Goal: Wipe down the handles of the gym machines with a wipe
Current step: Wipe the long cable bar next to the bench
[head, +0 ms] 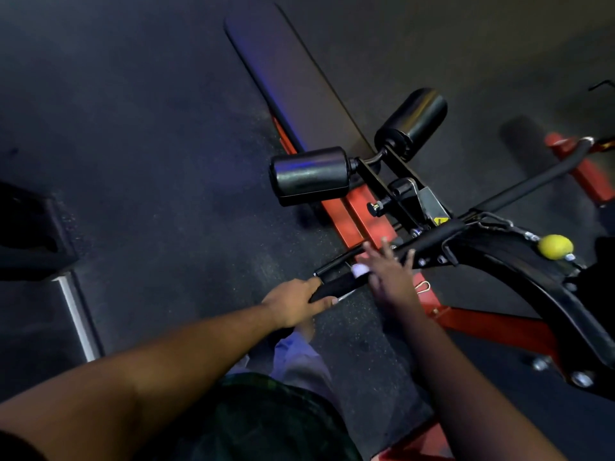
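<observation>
A black padded handle of a cable bar lies low in the middle of the view. My left hand grips its near end, fingers curled round it. A small white wipe sits on the handle's far end. My right hand is blurred, its fingers spread and straight, just right of the wipe and over the bar; whether it touches the wipe I cannot tell. The long black bar runs on up to the right.
A red-framed bench with a long dark pad and two black roller pads stands ahead. A curved black machine arm and a yellow ball lie right. Dark rubber floor spreads left, with a black block at the left edge.
</observation>
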The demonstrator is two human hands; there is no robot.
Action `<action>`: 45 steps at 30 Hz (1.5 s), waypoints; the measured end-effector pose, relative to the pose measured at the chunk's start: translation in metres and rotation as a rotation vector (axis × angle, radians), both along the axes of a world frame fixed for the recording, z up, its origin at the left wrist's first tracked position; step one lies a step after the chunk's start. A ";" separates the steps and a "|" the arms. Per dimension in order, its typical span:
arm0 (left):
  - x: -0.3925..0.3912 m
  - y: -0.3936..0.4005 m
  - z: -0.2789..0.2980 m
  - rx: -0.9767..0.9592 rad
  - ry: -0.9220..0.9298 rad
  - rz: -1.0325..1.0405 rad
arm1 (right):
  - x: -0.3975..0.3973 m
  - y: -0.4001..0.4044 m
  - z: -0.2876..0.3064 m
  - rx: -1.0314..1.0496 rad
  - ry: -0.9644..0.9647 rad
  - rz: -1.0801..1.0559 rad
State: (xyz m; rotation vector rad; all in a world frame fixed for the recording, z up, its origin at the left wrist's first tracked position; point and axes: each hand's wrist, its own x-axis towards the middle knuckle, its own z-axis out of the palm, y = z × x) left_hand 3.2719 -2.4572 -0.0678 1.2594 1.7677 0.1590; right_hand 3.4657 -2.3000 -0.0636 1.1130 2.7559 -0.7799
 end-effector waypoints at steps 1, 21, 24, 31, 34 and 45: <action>0.000 -0.001 0.000 -0.005 -0.002 -0.001 | -0.004 -0.013 0.001 -0.002 0.008 0.066; -0.003 -0.007 0.020 0.041 0.007 0.007 | -0.007 -0.002 -0.011 0.040 0.229 -0.719; -0.003 -0.008 0.023 0.046 0.005 0.009 | -0.023 0.019 0.008 -0.076 0.337 -1.048; -0.004 -0.008 0.025 0.030 0.041 0.008 | -0.068 -0.054 0.017 -0.675 1.087 -1.581; -0.010 -0.005 0.028 0.053 0.058 -0.005 | -0.060 -0.010 0.037 -0.832 1.051 -1.717; -0.037 -0.036 0.022 0.103 0.117 -0.059 | -0.064 -0.023 0.007 -1.145 0.982 -1.518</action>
